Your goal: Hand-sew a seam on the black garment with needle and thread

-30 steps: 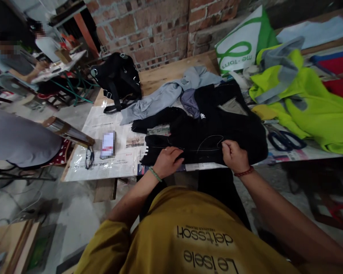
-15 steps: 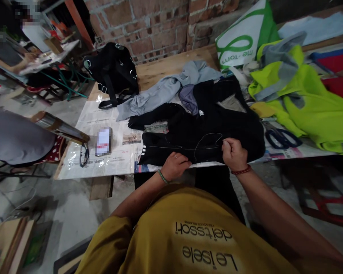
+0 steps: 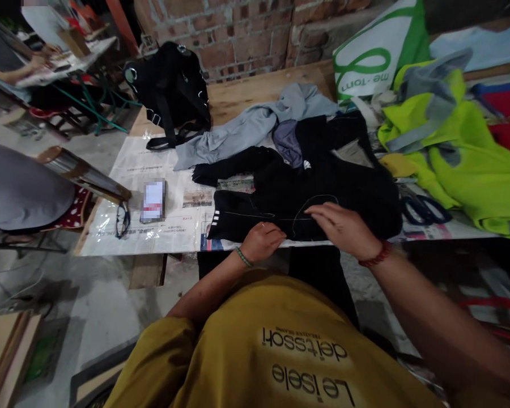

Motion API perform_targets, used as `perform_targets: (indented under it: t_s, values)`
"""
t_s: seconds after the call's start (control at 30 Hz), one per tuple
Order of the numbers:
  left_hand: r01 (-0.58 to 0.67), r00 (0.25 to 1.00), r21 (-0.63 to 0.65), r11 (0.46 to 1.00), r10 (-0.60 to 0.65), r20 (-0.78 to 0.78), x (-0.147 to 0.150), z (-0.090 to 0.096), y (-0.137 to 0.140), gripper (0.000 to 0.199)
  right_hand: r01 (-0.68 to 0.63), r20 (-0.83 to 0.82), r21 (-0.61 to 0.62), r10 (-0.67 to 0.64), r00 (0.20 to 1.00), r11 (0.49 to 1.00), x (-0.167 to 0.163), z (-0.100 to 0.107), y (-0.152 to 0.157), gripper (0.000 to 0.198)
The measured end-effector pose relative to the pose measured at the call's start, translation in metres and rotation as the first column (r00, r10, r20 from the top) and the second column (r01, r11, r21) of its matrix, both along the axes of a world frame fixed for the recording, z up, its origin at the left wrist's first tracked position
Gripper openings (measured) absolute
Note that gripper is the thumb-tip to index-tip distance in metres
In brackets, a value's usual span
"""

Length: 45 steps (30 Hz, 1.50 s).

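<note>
A black jacket (image 3: 344, 181) with white stripes at one cuff lies spread along the table's front edge. My left hand (image 3: 263, 241) is closed on the near edge of its sleeve. Over the dark cloth, a thin pale thread (image 3: 308, 201) curves in a loose loop. My right hand (image 3: 344, 226) is to the right of the left one, its fingers pressed together in a pinch at the thread; any needle there is too small to see. Dark-handled scissors (image 3: 425, 209) rest to the right of the jacket.
Newspaper under clear plastic covers the table (image 3: 174, 238). On it lie a phone (image 3: 153, 201), a black bag (image 3: 170, 90), a grey garment (image 3: 238, 133) and a neon-yellow garment (image 3: 463, 158). A white-green bag (image 3: 374, 56) stands behind. Other people sit at left.
My right hand has moved left from a fist to extended, pinched fingers nearer the left hand. The left hand keeps its hold. The camera view has shifted slightly.
</note>
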<state>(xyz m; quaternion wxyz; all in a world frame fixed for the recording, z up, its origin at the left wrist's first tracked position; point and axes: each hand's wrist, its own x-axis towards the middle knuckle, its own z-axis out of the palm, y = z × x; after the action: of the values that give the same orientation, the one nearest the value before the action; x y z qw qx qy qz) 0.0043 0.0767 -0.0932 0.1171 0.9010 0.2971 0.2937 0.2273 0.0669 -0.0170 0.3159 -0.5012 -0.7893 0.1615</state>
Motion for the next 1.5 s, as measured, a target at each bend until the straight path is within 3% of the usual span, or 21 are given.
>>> perform_targets:
  t_s: [0.13,0.3,0.6,0.9,1.0,1.13,1.2,1.3,1.5]
  values:
    - [0.012,0.998,-0.136,0.991,-0.003,0.063,0.001,0.001,0.005,0.019,-0.162,0.195,-0.077,0.174,0.965,0.984,-0.008,-0.02,0.007,0.031]
    - [0.024,0.997,-0.209,0.978,-0.007,0.082,0.001,-0.001,0.008,0.017,-0.157,0.364,-0.15,0.202,0.909,0.976,-0.009,-0.033,0.007,0.03]
    - [0.024,0.996,-0.221,0.975,-0.003,0.095,0.002,-0.001,0.009,0.016,-0.175,0.477,-0.184,0.243,0.844,0.967,-0.014,-0.028,0.003,0.032]
    - [0.029,0.997,-0.237,0.971,-0.011,0.075,0.002,0.003,0.009,0.017,-0.195,0.463,-0.2,0.268,0.845,0.96,-0.014,-0.029,0.004,0.031]
    - [0.03,0.996,-0.238,0.971,-0.009,0.088,0.002,0.003,0.009,0.017,-0.237,0.388,-0.236,0.315,0.866,0.942,-0.014,-0.028,0.008,0.033]
    - [0.032,0.996,-0.229,0.973,-0.011,0.093,0.002,0.005,0.008,0.016,-0.285,0.142,-0.295,0.337,0.931,0.912,-0.014,-0.025,0.016,0.03]
    - [0.04,0.995,-0.23,0.972,-0.018,0.099,0.002,0.006,0.008,0.016,-0.235,0.015,-0.405,0.264,0.964,0.884,-0.015,-0.023,0.02,0.025]
    - [0.047,0.993,-0.239,0.97,-0.02,0.113,0.001,0.006,0.008,0.016,-0.158,-0.141,-0.588,0.092,0.986,0.793,-0.02,-0.021,0.024,0.023]
    - [0.071,0.99,-0.246,0.967,-0.039,0.134,0.0,0.005,0.008,0.016,-0.185,-0.35,-0.746,-0.14,0.926,0.639,-0.036,-0.015,0.028,0.02]
